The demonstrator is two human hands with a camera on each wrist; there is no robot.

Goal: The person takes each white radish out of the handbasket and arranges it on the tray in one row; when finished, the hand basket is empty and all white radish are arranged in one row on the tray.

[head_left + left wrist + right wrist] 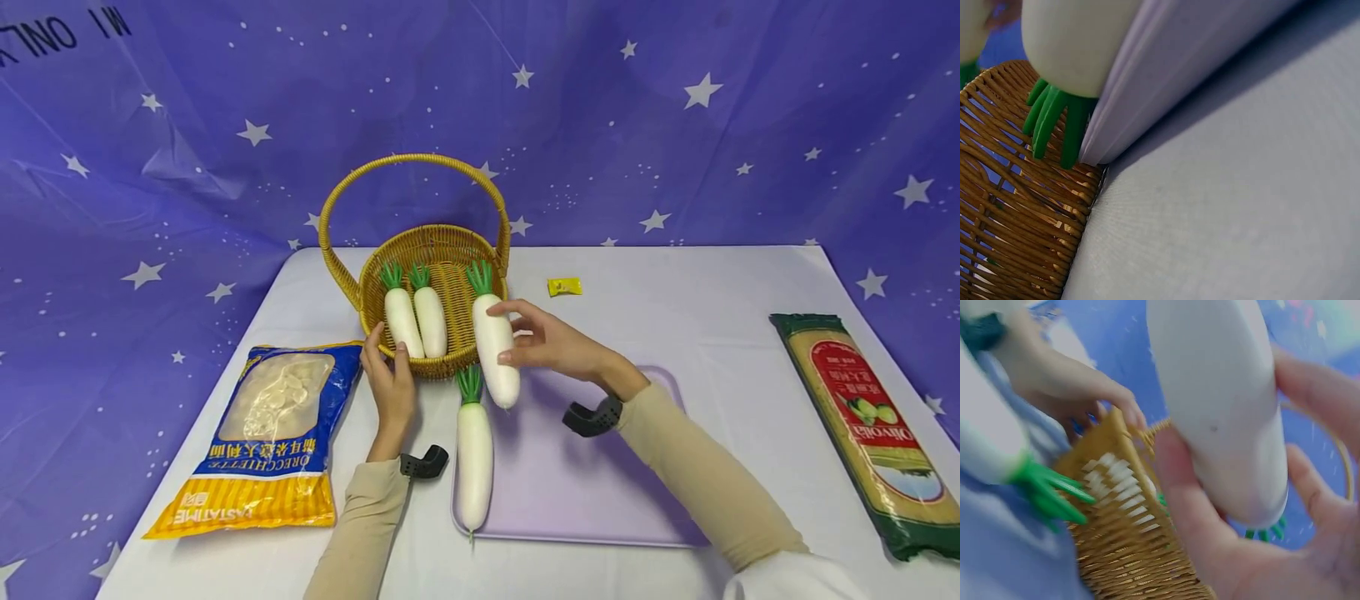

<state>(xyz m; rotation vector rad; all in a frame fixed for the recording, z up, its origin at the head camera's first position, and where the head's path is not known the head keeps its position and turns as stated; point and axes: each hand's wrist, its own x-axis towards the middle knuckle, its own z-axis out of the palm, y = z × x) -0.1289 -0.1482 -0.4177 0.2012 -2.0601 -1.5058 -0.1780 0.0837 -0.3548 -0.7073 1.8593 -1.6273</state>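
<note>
My right hand [551, 342] grips a white radish [495, 350] with green leaf stubs, thumb on one side and fingers on the other. The radish is over the right front rim of a wicker basket [457, 287], leaves toward the back. In the right wrist view the thumb and fingers close round the white radish [1222, 406]. My left hand [392, 392] holds the basket's front left rim, thumb over the edge. Two white radishes [403, 321] lie side by side inside the basket. Another radish [474, 467] lies on the left edge of a lilac tray [585, 492].
A blue and yellow pasta bag [270, 433] lies left of the basket. A small yellow packet [564, 287] is behind the tray, and a long spaghetti pack [862, 425] lies at the far right. The basket's tall arched handle [412, 158] stands upright.
</note>
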